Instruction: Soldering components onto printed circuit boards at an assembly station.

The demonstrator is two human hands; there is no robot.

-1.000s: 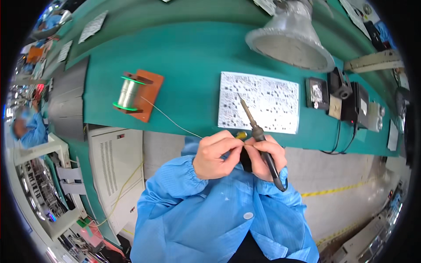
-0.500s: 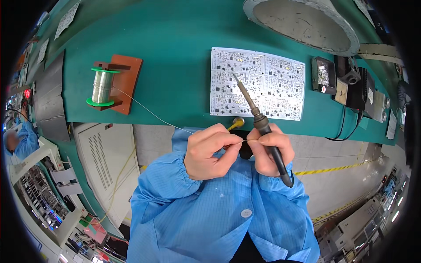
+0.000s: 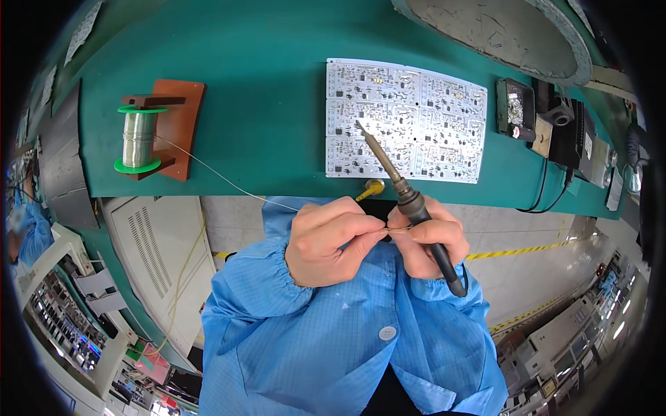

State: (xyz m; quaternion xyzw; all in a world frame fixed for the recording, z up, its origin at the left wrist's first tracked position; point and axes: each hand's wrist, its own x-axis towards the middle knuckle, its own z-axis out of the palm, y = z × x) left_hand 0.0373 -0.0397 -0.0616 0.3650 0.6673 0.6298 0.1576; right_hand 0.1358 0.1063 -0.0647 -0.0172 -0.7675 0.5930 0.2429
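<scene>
My left hand (image 3: 334,243) is closed in a pinch on a thin solder wire (image 3: 229,182), which runs back to a spool (image 3: 139,141) with green flanges on a brown stand. My right hand (image 3: 436,239) wraps round the black handle of a soldering iron (image 3: 411,202), and its thumb and forefinger also pinch wire close to the left fingertips. The iron points up and away, its tip appearing over a white panel of circuit boards (image 3: 402,123) that lies on the green bench. Fingers partly hide the wire between the hands.
A round, grey-rimmed duct opening (image 3: 503,31) overhangs the far right. Beside the panel stand a black box of metal bits (image 3: 515,109) and a black unit with cables (image 3: 569,142). A yellow-topped knob (image 3: 372,188) sits at the bench's front edge.
The fingertips of both hands have come closer together on the wire. The iron's tip appears slightly farther left over the panel. The whole view has shifted a little.
</scene>
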